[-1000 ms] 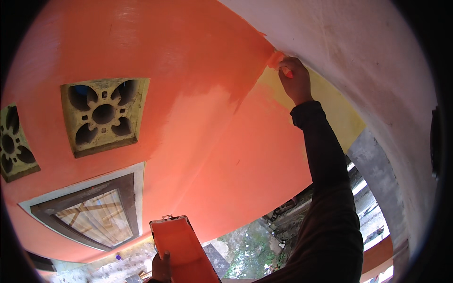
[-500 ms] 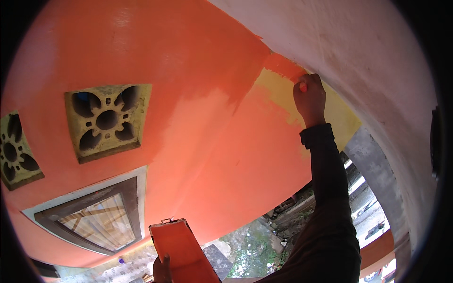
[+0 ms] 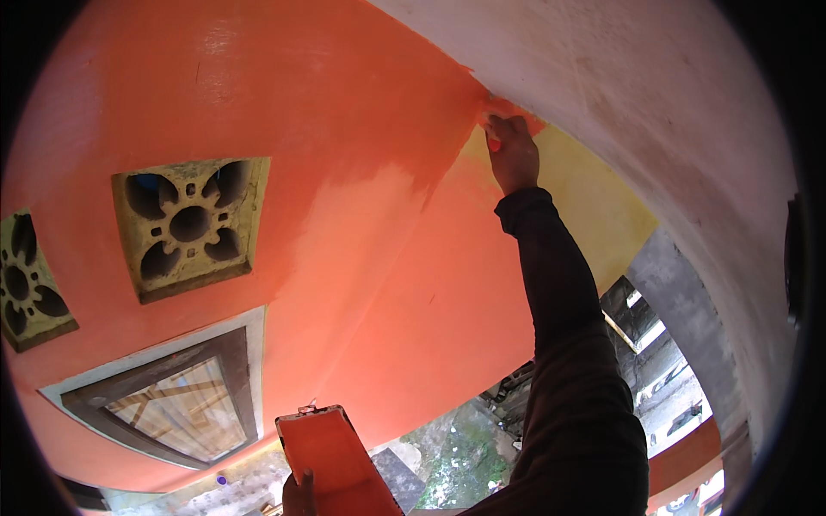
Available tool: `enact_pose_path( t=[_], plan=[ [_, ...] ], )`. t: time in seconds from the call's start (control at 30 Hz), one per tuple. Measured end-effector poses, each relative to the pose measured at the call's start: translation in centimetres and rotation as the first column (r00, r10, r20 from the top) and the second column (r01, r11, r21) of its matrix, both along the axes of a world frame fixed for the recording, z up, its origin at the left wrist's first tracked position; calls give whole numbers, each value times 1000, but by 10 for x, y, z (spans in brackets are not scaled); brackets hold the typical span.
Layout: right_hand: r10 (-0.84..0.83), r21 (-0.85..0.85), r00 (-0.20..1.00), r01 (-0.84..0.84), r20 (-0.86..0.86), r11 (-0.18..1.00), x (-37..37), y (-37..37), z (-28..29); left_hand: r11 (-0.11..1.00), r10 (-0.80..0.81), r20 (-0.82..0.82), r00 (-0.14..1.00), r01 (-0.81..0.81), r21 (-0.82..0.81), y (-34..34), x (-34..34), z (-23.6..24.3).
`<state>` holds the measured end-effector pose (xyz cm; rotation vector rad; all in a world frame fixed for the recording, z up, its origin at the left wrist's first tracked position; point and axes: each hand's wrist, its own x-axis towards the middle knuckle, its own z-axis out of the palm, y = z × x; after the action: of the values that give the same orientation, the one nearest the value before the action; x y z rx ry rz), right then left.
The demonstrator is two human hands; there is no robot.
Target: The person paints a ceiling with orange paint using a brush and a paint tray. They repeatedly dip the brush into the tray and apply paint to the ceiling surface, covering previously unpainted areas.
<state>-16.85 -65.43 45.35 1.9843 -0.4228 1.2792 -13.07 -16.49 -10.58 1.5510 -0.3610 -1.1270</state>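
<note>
My right hand (image 3: 516,153), at the end of a raised dark sleeve, is closed round a paintbrush (image 3: 495,144). Only the orange end of its handle shows clearly; its bristles are mostly hidden by my fingers. It is up against the wall, close to the corner under the pale ceiling. Fresh orange paint (image 3: 527,115) lies along the top edge there, above a yellow patch (image 3: 594,185). Low in the view, my left hand (image 3: 298,496) grips the left side of a long paint tray (image 3: 331,456) coated in orange, with a wire hook at its far end.
The pale ceiling (image 3: 654,103) slopes down the right. Two yellow vent blocks (image 3: 191,225) and a dark-framed window (image 3: 163,397) sit in the orange wall (image 3: 370,284) at left. Far below, mossy ground (image 3: 460,456) shows, with a grey pillar or wall strip (image 3: 680,275) at right.
My right hand with the paintbrush has moved left along the top edge, nearer the corner. The left hand and paint tray have stayed almost in place.
</note>
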Motion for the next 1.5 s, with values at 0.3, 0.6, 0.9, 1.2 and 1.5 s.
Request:
enact_pose_path(
  t=[0.3,0.6,0.9,1.2,1.5],
  plan=[
    [-251,7,963,253,-100,967,-19,13,10,1000,20,63,998,-20,3,-3,1,32],
    [-237,-86,971,237,8,968,-82,37,15,998,-54,13,998,55,-12,14,-1,-26],
    [-283,-179,959,280,7,943,-90,67,-7,999,-47,58,997,47,15,29,12,-17],
    [-118,-84,981,106,-155,991,-8,19,4,989,-32,58,998,40,-145,27,0,-20],
    [-177,-8,974,177,-144,984,-17,15,20,997,-71,-62,996,70,-12,18,-7,-23]
  ],
)
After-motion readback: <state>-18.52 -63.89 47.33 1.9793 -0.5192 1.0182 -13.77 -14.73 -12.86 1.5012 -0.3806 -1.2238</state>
